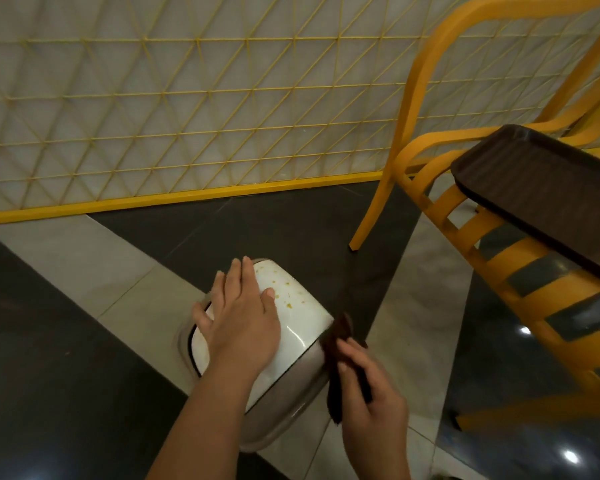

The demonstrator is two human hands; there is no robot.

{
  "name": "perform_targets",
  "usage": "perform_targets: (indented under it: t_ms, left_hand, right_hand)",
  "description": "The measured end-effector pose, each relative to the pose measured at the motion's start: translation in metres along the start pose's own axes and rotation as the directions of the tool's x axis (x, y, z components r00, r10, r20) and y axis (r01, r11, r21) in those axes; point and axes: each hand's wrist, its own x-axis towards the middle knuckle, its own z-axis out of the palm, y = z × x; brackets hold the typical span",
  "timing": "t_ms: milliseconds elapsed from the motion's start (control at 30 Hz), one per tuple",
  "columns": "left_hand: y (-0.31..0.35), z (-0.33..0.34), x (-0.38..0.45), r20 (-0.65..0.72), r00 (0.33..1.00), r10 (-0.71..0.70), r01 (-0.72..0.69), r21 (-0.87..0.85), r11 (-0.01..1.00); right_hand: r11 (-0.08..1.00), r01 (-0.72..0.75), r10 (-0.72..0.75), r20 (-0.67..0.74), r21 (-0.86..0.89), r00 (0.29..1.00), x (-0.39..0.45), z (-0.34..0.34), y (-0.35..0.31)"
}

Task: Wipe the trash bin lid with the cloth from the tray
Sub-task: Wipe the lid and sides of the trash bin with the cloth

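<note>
A white trash bin lid (293,306) with yellowish crumbs and stains on its far part sits on a taupe bin on the floor, low in the middle of the head view. My left hand (239,313) lies flat on the lid's left half, fingers spread. My right hand (371,400) grips a dark brown cloth (338,355), whose upper end touches the lid's right edge. The dark brown tray (534,188) rests on a yellow chair at the right, nothing visible in it.
The yellow slatted chair (520,268) stands close to the right of the bin, one leg on the floor just beyond it. A yellow wire-mesh partition (187,109) runs along the back. The floor has dark and light grey tiles.
</note>
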Motion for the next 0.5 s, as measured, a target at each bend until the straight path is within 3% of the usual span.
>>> perform_targets:
  t_ms: [100, 167, 200, 267, 300, 367, 433, 500]
  left_hand:
    - [0.003, 0.009, -0.004, -0.028, 0.999, -0.019, 0.016, -0.105, 0.994]
    - [0.001, 0.012, -0.005, -0.058, 0.998, -0.014, 0.007, -0.124, 0.992]
    - [0.0, 0.013, -0.005, -0.068, 0.998, -0.009, 0.0, -0.126, 0.992]
    - [-0.001, 0.014, -0.005, -0.076, 0.997, 0.002, -0.011, -0.124, 0.992]
    - [-0.001, 0.014, -0.006, -0.079, 0.997, 0.008, -0.017, -0.119, 0.993]
    - [-0.001, 0.012, -0.007, -0.079, 0.996, 0.03, -0.038, -0.096, 0.995]
    - [-0.002, 0.011, -0.008, -0.076, 0.995, 0.064, -0.07, -0.07, 0.995]
    - [-0.001, 0.011, -0.011, -0.074, 0.993, 0.096, -0.1, -0.053, 0.994]
  right_hand:
    - [0.932, 0.352, -0.347, 0.071, -0.088, 0.935, 0.006, -0.001, 0.0]
    - [0.917, 0.394, -0.38, 0.162, -0.061, 0.911, 0.027, 0.002, -0.009]
    - [0.945, 0.325, -0.316, 0.192, -0.016, 0.929, 0.036, 0.005, -0.012]
    - [0.994, -0.001, -0.023, 0.228, 0.106, 0.973, 0.051, 0.012, -0.018]
    - [0.972, -0.167, 0.125, 0.242, 0.165, 0.962, 0.056, 0.014, -0.014]
    - [0.917, -0.346, 0.293, 0.255, 0.199, 0.921, 0.056, 0.013, -0.009]
    - [0.916, -0.358, 0.315, 0.229, 0.181, 0.921, 0.041, 0.009, -0.008]
    - [0.974, -0.195, 0.178, 0.146, 0.112, 0.973, 0.017, 0.003, -0.011]
